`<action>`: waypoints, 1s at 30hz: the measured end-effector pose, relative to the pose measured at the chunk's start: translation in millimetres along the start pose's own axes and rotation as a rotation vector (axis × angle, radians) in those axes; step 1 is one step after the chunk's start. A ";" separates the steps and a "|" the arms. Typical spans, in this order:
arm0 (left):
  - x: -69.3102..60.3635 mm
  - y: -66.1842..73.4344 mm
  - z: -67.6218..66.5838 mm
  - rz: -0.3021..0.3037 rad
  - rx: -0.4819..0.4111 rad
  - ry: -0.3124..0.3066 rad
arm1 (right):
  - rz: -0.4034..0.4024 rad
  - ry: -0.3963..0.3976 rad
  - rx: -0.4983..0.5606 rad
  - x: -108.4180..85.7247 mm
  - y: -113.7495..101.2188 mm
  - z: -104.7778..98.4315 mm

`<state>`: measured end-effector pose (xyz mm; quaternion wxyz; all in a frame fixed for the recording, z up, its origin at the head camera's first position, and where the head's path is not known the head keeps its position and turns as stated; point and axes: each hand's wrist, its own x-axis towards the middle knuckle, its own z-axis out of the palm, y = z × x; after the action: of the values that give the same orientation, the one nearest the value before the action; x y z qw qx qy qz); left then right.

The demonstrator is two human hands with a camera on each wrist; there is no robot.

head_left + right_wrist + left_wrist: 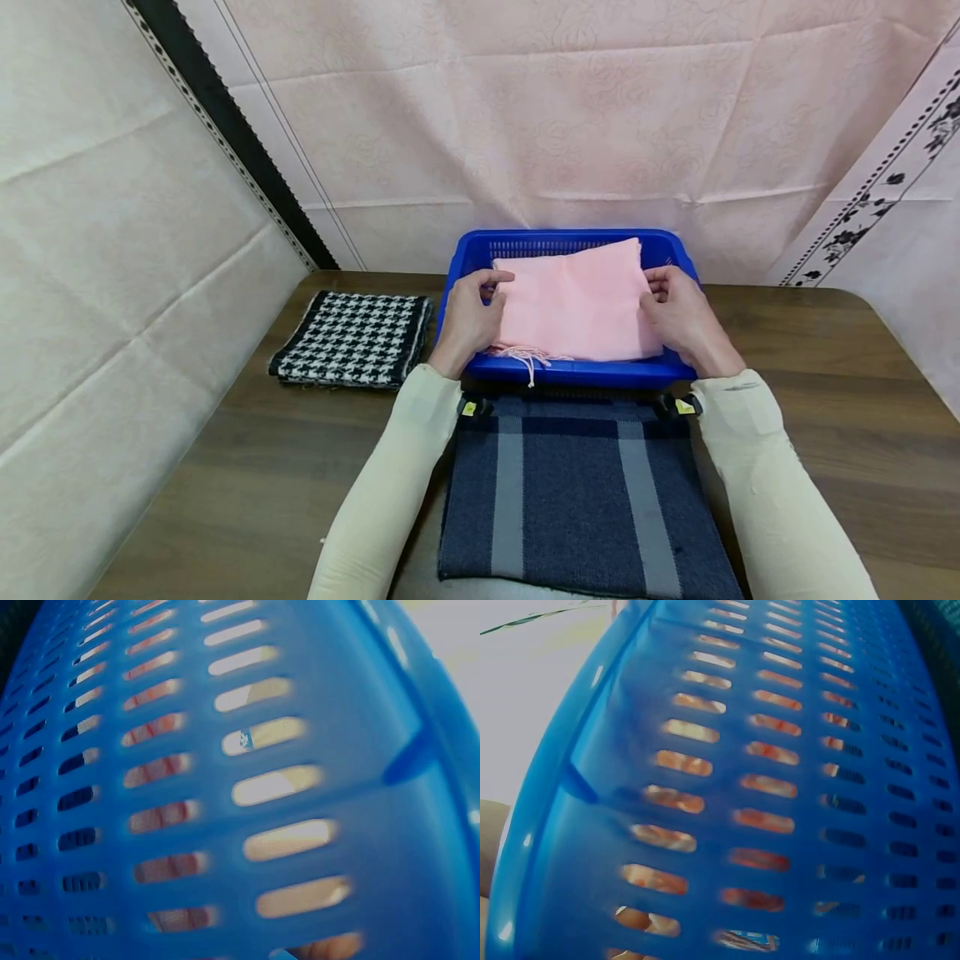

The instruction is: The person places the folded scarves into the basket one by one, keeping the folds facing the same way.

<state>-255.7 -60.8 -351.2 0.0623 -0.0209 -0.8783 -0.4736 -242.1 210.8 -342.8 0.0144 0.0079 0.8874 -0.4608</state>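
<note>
A folded pink scarf (573, 304) with a fringe at its near left corner lies in the blue plastic basket (577, 373) in the head view. My left hand (472, 317) grips the scarf's left edge between thumb and fingers. On the opposite edge, my right hand (682, 317) holds it the same way, fingers curled. Both wrists cross the basket's sides. The slotted basket wall (712, 780) fills most of the left wrist view, and the wall (217, 810) likewise covers the right one; only bits of fingers and pink cloth show through.
Left of the basket lies a folded black-and-white houndstooth cloth (352, 340) on the wooden table (810, 367). A dark blue cloth with grey stripes (573, 500) is spread in front of the basket. Behind hangs a pale pink curtain (525, 125).
</note>
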 end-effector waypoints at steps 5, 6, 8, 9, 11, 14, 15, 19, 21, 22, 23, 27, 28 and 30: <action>-0.8 0.2 0.6 -0.015 0.036 -0.028 | -0.006 0.002 -0.005 -0.4 0.8 1.8; -0.8 0.2 0.9 -0.017 0.041 -0.033 | -0.007 0.001 -0.006 -0.4 1.0 2.2; -1.2 0.1 1.3 -0.027 0.042 -0.042 | -0.009 0.001 -0.008 -0.7 1.0 2.9; -1.1 0.1 1.5 -0.031 0.039 -0.043 | -0.009 0.001 -0.008 -0.7 1.0 3.3; -1.1 0.4 1.8 -0.034 0.031 -0.045 | -0.006 0.004 -0.007 -0.5 0.8 4.3; -0.8 0.6 2.3 -0.039 0.027 -0.045 | -0.001 0.007 -0.009 0.0 0.5 5.8; -0.7 0.7 2.5 -0.040 0.029 -0.045 | 0.002 0.005 -0.009 0.2 0.1 6.3; 0.0 1.2 3.5 -0.063 0.039 -0.050 | 0.016 -0.001 -0.010 0.9 -0.9 7.5; 0.3 1.7 4.0 -0.077 0.043 -0.058 | 0.025 -0.003 -0.011 1.0 -1.5 7.8; 0.4 2.0 4.1 -0.082 0.046 -0.063 | 0.028 -0.002 -0.012 1.1 -1.5 7.9; 0.6 2.3 4.1 -0.085 0.051 -0.067 | 0.030 -0.001 -0.014 1.1 -1.6 8.0; 1.1 2.1 4.1 -0.069 0.081 -0.085 | 0.029 0.002 -0.019 1.4 -1.5 8.9; 1.2 2.0 4.0 -0.059 0.092 -0.088 | 0.027 0.003 -0.019 1.6 -1.3 9.1; 1.2 1.3 4.0 -0.040 0.109 -0.096 | 0.024 0.006 -0.019 1.9 -0.8 9.7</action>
<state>-257.1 -56.8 -352.2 0.0117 -0.0225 -0.9050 -0.4246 -243.9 202.4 -347.8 0.0176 0.0199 0.8916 -0.4521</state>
